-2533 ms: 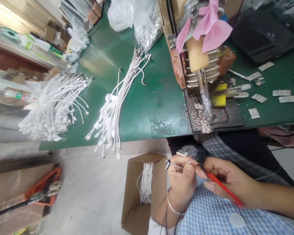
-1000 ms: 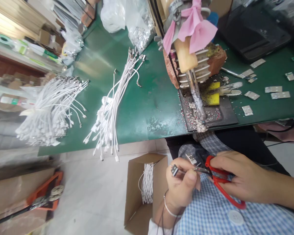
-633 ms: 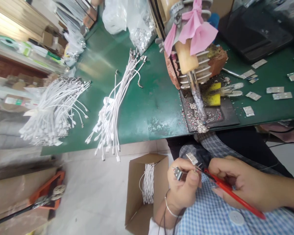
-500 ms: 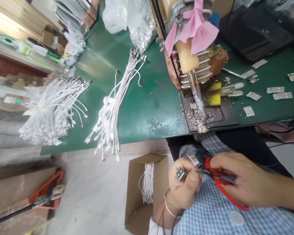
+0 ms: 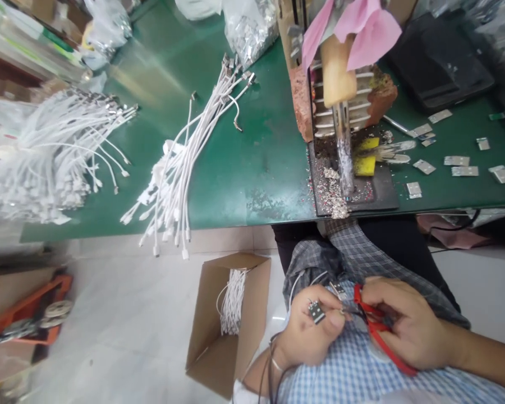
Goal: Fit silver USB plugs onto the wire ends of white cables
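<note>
Low over the blue checked cloth, my left hand is closed in a pinch. A bare metal USB plug sticks out between its fingers. A second USB plug shows just beyond the fingertips, and a white cable loops behind the hand. My right hand is wrapped round the red handles of a pair of scissors. The dark blades point left and meet the left fingertips; what lies between them is too small to make out.
Bundles of white cables lie on the green table. A soldering iron stands in a brick-sided holder amid solder crumbs. Flat metal shells are scattered at the right. A cardboard box with cables sits on the floor.
The view has shifted, so the table things appear higher and farther left. Both hands remain together with the scissors at the left fingertips. A white cable loop now shows behind the left hand.
</note>
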The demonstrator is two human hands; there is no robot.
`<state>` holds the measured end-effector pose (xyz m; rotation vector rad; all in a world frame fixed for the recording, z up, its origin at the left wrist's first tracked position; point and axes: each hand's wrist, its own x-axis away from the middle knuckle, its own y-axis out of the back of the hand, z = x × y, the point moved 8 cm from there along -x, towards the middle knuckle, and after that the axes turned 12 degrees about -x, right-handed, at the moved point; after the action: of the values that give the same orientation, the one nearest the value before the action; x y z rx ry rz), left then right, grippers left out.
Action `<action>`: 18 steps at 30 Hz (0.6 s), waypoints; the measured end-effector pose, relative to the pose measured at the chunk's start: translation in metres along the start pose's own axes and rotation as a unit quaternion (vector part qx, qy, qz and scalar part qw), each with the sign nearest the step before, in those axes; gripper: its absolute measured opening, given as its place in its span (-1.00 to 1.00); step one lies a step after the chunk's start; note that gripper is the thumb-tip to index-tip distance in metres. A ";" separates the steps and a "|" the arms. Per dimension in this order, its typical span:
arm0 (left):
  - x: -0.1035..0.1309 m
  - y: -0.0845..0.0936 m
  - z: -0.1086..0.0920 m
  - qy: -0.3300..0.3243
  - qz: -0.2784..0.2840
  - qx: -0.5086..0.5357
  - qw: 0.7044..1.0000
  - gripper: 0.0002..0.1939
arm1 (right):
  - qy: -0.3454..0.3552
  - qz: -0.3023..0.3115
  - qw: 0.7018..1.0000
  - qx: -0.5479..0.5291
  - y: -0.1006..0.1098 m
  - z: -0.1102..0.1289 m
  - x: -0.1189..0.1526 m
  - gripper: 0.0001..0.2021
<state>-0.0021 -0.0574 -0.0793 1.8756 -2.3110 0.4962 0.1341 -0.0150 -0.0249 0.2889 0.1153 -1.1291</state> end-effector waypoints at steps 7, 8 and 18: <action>-0.002 -0.025 -0.007 -0.063 0.032 0.057 0.996 -0.72 | -0.004 -0.006 1.000 -0.025 0.001 0.001 0.008 -0.82; -0.003 -0.029 -0.008 -0.071 0.036 0.066 0.995 -0.72 | -0.004 -0.009 0.999 -0.031 0.001 0.001 0.009 -0.82; -0.009 -0.047 -0.022 -0.121 0.072 0.136 0.981 -0.78 | -0.013 -0.024 0.996 -0.089 0.001 -0.001 0.011 -0.81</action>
<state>0.0436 -0.0501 -0.0535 1.9917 -2.6712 0.6648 0.1399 -0.0234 -0.0282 0.1136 0.1986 -1.1607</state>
